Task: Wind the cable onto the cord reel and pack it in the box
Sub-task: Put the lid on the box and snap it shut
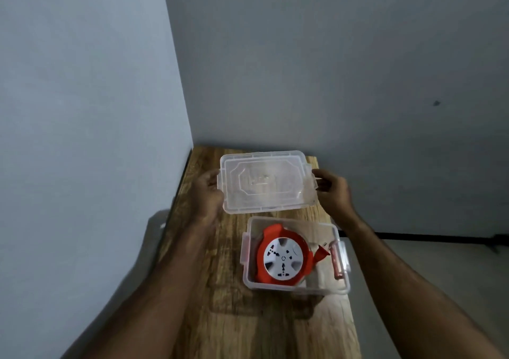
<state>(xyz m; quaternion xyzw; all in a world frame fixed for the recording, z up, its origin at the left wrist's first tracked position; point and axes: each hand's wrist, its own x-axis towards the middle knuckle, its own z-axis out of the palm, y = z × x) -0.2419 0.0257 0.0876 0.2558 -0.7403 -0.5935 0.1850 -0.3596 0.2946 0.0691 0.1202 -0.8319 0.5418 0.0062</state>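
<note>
An orange cord reel (283,258) with a white socket face lies inside a clear plastic box (341,281) on the wooden table. An orange plug (322,253) sits to the right of the reel inside the box. Beyond the box, a clear lid (265,182) is held between both hands. My left hand (206,190) grips the lid's left end and my right hand (332,190) grips its right end. The lid is tilted, apart from the box.
The narrow wooden table (248,317) stands in a corner, with grey walls to the left and behind. Its right edge drops to a grey floor (440,276). Bare tabletop lies in front of the box.
</note>
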